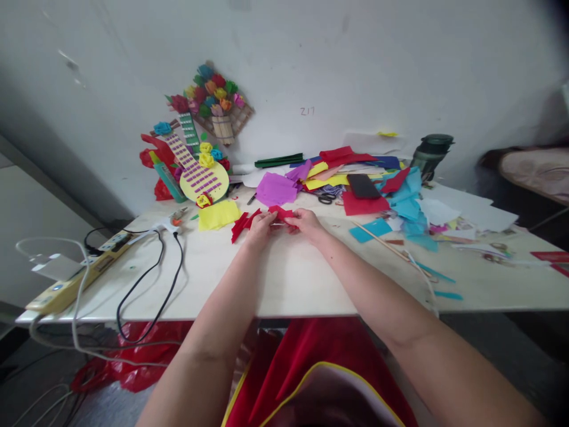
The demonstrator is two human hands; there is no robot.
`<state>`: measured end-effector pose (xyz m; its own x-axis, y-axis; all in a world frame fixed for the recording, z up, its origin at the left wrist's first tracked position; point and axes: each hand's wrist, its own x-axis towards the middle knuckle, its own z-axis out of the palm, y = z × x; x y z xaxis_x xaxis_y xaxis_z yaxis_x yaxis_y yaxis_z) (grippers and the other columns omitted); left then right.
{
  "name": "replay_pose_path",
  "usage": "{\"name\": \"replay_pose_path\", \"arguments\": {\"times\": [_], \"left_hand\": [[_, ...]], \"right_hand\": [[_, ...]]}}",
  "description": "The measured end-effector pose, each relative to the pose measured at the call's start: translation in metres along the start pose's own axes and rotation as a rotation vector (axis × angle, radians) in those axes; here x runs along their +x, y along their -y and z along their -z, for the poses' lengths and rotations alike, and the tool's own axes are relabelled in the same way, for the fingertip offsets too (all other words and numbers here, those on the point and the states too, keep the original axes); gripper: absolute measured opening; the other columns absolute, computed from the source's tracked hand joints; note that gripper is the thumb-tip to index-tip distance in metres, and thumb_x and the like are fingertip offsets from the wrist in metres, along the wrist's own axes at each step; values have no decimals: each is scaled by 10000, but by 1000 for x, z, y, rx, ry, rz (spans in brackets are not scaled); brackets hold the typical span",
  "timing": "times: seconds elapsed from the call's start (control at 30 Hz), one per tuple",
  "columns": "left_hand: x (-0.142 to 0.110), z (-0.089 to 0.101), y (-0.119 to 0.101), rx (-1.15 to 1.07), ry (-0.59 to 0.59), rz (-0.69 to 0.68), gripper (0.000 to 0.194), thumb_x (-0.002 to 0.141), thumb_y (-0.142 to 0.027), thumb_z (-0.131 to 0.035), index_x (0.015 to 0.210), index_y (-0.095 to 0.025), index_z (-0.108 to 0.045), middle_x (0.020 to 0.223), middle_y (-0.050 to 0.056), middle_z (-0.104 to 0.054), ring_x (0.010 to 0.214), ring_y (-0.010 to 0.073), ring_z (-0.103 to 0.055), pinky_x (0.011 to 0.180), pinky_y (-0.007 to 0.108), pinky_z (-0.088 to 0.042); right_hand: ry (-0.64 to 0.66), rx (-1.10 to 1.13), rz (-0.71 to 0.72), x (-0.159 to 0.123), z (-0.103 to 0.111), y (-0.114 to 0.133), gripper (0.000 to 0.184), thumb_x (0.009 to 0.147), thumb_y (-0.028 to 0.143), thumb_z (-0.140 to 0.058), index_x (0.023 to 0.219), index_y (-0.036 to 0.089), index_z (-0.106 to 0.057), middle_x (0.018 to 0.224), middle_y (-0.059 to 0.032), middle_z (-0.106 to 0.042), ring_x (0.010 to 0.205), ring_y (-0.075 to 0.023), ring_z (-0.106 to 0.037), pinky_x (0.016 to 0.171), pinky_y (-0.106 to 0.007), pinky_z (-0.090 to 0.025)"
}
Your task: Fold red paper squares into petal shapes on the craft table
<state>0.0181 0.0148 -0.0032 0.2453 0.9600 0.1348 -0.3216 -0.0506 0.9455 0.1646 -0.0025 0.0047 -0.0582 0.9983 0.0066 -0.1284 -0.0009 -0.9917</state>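
Between my two hands, over the middle of the table (306, 279), a piece of red crepe paper (280, 211) is pinched at both ends. My left hand (263, 224) closes its fingers on the paper's left part. On the other side, my right hand (304, 223) grips the right part between thumb and fingers. Just left of my left hand lie folded red paper strips (240, 227), partly hidden by it. A yellow paper sheet (219, 214) rests farther left, and a purple paper sheet (278, 188) lies behind my hands.
At left are a glue gun (168, 225), looped black cable and a power strip (80, 276). Paper-flower crafts (204, 178) lean on the wall. Scissors (326, 198), a dark phone (363, 186), coloured paper, a wooden stick (386, 244) and a bottle (431, 155) occupy the right.
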Motion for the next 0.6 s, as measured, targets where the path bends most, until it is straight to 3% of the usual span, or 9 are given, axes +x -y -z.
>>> {"name": "replay_pose_path", "arguments": {"times": [0.23, 0.37, 0.5, 0.6], "left_hand": [[1, 0, -3, -9, 74, 24, 303, 678, -376, -694, 785, -98, -640, 774, 98, -685, 764, 211, -648, 682, 314, -500], [-2, -4, -5, 5, 94, 31, 349, 695, -431, -680, 786, -96, -647, 726, 89, -674, 690, 184, -632, 627, 285, -477], [-4, -6, -3, 97, 26, 59, 340, 636, -416, -735, 737, -105, -644, 653, 61, -653, 581, 147, -593, 553, 257, -435], [-3, -4, -2, 96, 4, 49, 336, 635, -408, -735, 766, -111, -648, 657, 51, -649, 577, 141, -584, 539, 252, -422]], "right_hand": [[-10, 8, -49, -4, 1, 6, 104, 784, 76, -579, 737, 149, -521, 528, 3, -635, 387, -99, -565, 404, -191, -439], [19, 21, -38, -3, 2, 3, 85, 782, 113, -601, 754, 146, -528, 549, -3, -649, 409, -101, -578, 425, -193, -459], [66, 42, -35, -4, 4, 2, 94, 773, 161, -631, 786, 138, -541, 581, -16, -661, 441, -109, -597, 449, -200, -481], [125, 96, -42, -5, 7, 3, 179, 830, 309, -577, 821, 131, -555, 610, -42, -671, 446, -126, -603, 454, -233, -502]]}}
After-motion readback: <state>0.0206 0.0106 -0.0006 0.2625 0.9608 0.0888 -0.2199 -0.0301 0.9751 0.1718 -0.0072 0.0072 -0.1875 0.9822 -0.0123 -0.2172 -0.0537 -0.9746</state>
